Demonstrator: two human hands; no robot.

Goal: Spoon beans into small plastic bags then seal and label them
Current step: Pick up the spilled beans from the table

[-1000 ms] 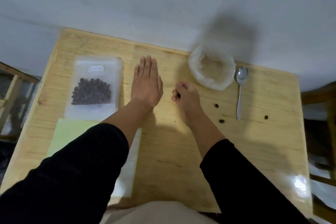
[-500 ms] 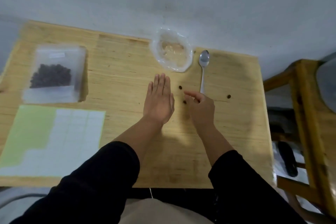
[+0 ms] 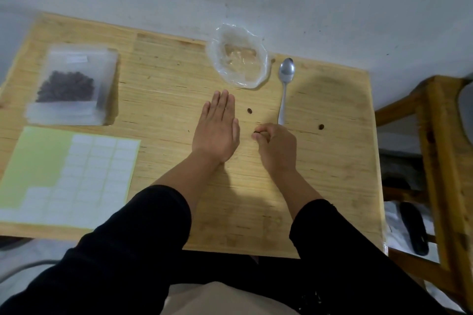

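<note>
My left hand (image 3: 217,128) lies flat on the wooden table (image 3: 163,79), palm down, fingers together, holding nothing. My right hand (image 3: 276,146) is beside it, fingertips pinched on a dark bean (image 3: 256,132) at the table surface. Two more loose beans lie nearby, one bean (image 3: 249,110) ahead of my hands and another bean (image 3: 321,126) to the right. A metal spoon (image 3: 285,84) lies just beyond my right hand. A crumpled clear plastic bag (image 3: 239,59) sits open at the far edge. A filled, labelled bag of beans (image 3: 69,84) rests on a stack of bags at far left.
A label sheet (image 3: 64,174) with white stickers and a green bare area lies at the near left. A wooden chair (image 3: 440,156) stands to the right of the table, with a dark sandal (image 3: 413,227) on the floor beneath. A grey wall runs behind the table.
The view has swung right and down. My right hand moved right from the table's middle to a loose bean near the spoon handle and pinched it. My left hand followed, staying flat.
</note>
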